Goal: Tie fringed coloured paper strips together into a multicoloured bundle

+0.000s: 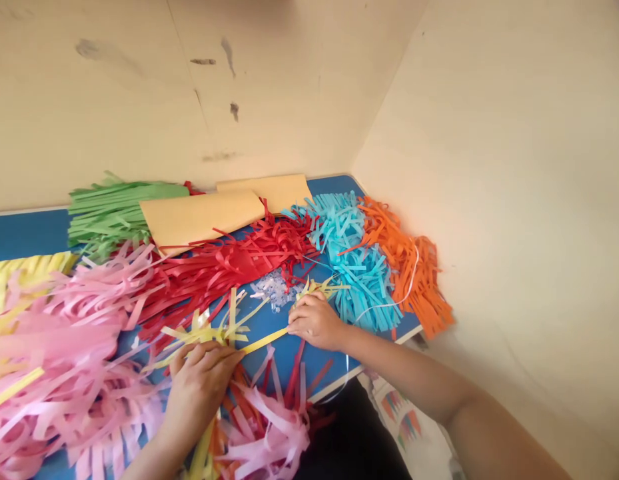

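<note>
A strip of fringed yellow paper (264,341) is stretched between my two hands over the blue table. My left hand (203,381) is closed on its left end, where loose yellow fringes spread out past the fingers. My right hand (316,322) grips the right end, and more yellow fringe sticks out behind its knuckles. Just beyond my right hand lies a small pile of clear plastic bits (276,289). Below and between the hands hangs a bunch of pink, orange and red fringe (269,433) at the table's front edge.
Fringed paper heaps in pink (54,360), red (224,267), green (109,210), light blue (362,267) and orange (414,267) cover the blue table (19,233). Tan paper sheets (199,217) lie at the back. A white string (389,305) crosses the right side. Walls (514,167) border the table.
</note>
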A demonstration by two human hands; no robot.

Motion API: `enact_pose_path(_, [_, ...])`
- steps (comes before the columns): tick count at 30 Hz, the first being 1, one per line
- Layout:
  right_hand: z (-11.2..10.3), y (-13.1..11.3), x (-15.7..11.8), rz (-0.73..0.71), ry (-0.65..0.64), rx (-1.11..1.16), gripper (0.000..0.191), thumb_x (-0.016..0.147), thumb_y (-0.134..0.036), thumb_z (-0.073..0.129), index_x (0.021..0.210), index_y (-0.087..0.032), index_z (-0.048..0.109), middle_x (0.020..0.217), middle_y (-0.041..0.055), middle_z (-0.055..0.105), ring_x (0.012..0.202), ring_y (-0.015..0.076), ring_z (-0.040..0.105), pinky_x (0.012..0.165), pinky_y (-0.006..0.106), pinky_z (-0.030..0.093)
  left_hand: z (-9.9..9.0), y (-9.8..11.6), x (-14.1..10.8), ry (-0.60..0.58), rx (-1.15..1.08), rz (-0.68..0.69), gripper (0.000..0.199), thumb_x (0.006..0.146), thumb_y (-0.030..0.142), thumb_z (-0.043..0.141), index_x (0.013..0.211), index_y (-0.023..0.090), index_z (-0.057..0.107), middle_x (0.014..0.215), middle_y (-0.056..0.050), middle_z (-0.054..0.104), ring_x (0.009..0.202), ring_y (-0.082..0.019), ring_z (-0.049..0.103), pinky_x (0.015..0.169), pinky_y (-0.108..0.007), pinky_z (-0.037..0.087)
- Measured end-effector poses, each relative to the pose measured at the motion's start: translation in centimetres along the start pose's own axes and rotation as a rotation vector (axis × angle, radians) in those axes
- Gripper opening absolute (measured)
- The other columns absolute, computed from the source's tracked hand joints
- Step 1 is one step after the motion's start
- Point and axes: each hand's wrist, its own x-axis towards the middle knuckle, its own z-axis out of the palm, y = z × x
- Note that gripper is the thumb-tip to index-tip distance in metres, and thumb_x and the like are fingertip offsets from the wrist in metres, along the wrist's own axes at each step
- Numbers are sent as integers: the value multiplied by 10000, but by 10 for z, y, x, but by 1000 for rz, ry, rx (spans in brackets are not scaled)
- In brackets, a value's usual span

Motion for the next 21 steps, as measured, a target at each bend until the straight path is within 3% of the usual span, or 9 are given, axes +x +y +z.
enact_pose_path(4, [-5,4,2,152,-55,94,153,842,-284,771,711,-220,724,873,3,741,921,186,585,871,366,313,-2,4,7,7,-49,-103,221,929,355,553,835,277,736,838,-1,751,798,-214,647,799,-398,378])
enact_pose_path(7, [-9,2,5,172,-54,130,125,833,-238,772,730,-200,711,886,2,731,908,178,584,871,360,317,-2,7,12,6,-36,-158,246,917,415,572,793,277,733,817,1,750,805,-230,643,792,-408,371])
enact_pose_path(12, [-15,-9,15,266,-130,95,109,818,-179,740,721,-193,693,883,4,711,903,181,555,876,363,298,-1,8,16,-58,25,-184,255,925,381,552,776,260,720,816,-13,741,810,-248,620,766,-410,374])
enact_pose_path(16, [-18,-19,25,368,-210,-38,93,793,-204,732,722,-193,673,841,1,681,884,191,533,821,354,294,-3,18,23,-146,172,-177,223,912,334,554,784,217,694,839,-57,723,861,-280,607,833,-453,390])
enact_pose_path(18, [-19,-22,26,296,-192,-96,20,841,-222,699,823,-218,694,895,-2,691,927,199,525,812,359,285,-6,24,27,-153,218,-125,187,911,225,523,921,244,709,933,-53,729,942,-289,605,900,-483,370])
enact_pose_path(21, [-19,-25,22,91,-184,-193,114,937,-187,597,895,-221,697,941,-1,704,918,186,518,769,358,278,-8,31,30,-156,181,-2,396,891,82,467,1089,346,688,993,-2,732,1019,-266,600,970,-493,327])
